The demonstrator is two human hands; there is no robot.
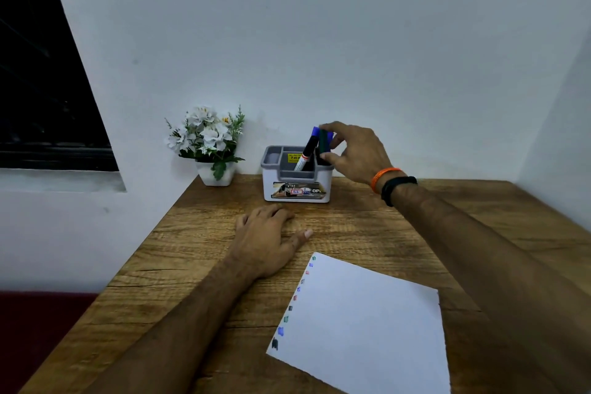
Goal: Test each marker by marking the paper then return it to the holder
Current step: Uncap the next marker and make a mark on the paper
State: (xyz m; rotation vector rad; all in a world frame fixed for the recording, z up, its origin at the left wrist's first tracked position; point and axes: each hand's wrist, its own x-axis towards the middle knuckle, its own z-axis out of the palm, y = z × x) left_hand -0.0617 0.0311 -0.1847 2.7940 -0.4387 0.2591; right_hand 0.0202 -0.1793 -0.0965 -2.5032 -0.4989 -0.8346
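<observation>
A white and grey holder (297, 184) stands at the back of the wooden table, with a blue-capped marker (307, 148) leaning inside it. My right hand (353, 152) reaches over the holder's right side, fingers pinched on a dark green-capped marker (325, 141) that stands upright in the holder. My left hand (267, 238) lies flat, palm down, on the table in front of the holder, holding nothing. A white sheet of paper (364, 323) lies near the front right, with several small coloured marks along its left edge.
A small white pot of white flowers (209, 144) stands left of the holder against the wall. The table's left edge (134, 262) runs diagonally toward me. A dark window is at the far left.
</observation>
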